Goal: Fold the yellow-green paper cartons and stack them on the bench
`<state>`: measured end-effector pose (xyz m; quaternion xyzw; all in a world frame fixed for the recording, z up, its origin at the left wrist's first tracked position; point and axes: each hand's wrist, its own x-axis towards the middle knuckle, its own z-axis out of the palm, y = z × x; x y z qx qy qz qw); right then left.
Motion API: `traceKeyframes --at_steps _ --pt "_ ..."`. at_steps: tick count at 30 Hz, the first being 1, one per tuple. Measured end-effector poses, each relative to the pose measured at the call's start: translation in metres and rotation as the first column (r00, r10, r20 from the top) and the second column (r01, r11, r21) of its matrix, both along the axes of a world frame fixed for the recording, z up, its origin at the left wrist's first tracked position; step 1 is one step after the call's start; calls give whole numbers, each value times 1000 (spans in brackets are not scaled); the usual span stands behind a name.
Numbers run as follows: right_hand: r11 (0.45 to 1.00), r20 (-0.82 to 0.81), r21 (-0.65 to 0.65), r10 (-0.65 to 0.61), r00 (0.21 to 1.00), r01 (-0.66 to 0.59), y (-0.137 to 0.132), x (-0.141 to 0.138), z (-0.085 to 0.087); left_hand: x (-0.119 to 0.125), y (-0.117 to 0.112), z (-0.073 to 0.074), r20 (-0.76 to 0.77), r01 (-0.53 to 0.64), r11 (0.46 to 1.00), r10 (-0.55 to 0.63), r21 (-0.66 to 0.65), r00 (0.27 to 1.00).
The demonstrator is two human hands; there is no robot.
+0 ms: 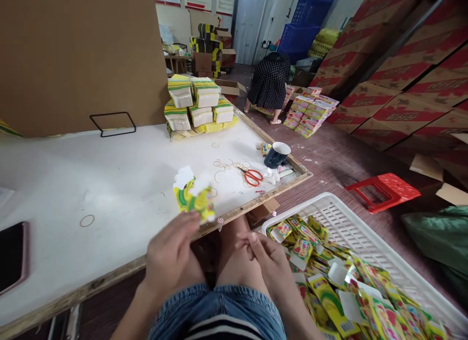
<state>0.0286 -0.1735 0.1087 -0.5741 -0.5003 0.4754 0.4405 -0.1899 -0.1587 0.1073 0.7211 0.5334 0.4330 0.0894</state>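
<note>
My left hand (171,255) is raised above my lap at the table's front edge, its fingertips pinched on a small stack of yellow-green printed packets (193,196) with white flaps. My right hand (268,257) rests by my knee, fingers loosely curled, touching the near rim of a white plastic crate (340,211). The crate is filled with several loose yellow-green packets (347,291). What the right fingers hold, if anything, is hidden.
On the white table (73,184) lie bundled packet stacks (199,106), loose rubber bands (223,164), red scissors (252,176), a dark mug (277,154), and a phone (12,255) at the left edge. A red stool (383,189) stands on the floor; a person (269,82) bends by cartons.
</note>
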Motion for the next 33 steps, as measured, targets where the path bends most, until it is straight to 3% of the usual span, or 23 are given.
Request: traceKeyframes --at_steps 2,3,5,7,9,10,12,14,16,20,25,27,30,33 --pt "998 -150 -70 -15 989 4 3 -6 0 16 -20 -4 -24 294 949 -294 112 956" --pt "996 -203 -94 -30 979 11 4 -6 -1 24 -29 -7 -15 389 917 -389 94 921" --pt "993 -271 -113 -61 961 31 3 -4 -4 37 -43 -13 112 459 886 -463 62 879" --pt "993 -306 -110 -74 949 42 -2 -2 -8 44 -49 -15 421 311 951 -279 -6 863" --pt "993 -333 -110 -66 941 31 -8 -2 -11 47 -48 -13 715 217 958 -19 -187 698" --pt "993 -350 -116 -57 935 17 -12 -4 -13 47 -46 -12 803 279 919 62 -277 593" --pt "991 -385 -130 -30 922 -22 -18 -8 -15 46 -40 -10 898 525 775 122 -353 423" --pt "990 -398 -136 -13 917 -45 -21 -13 -15 45 -36 -12 935 709 619 136 -337 327" --pt "990 -392 -124 8 920 -62 -23 -15 -13 45 -35 -17 952 771 559 147 -305 269" --pt "984 -338 -121 80 938 -128 -22 -15 -9 47 -37 -25 945 724 608 193 -325 262" --pt "989 -176 -127 54 983 -77 -25 -18 -15 52 -36 -21 870 611 630 250 -479 425" --pt "995 -109 -96 6 994 -16 -26 -20 -18 56 -36 -18 838 517 688 262 -509 478" --pt "1000 -50 -12 -4 999 3 -25 -18 -17 58 -39 -13 819 412 754 281 -511 501" --pt "993 -85 64 107 991 -101 -22 -9 -12 52 -43 -7 823 486 713 228 -505 520"
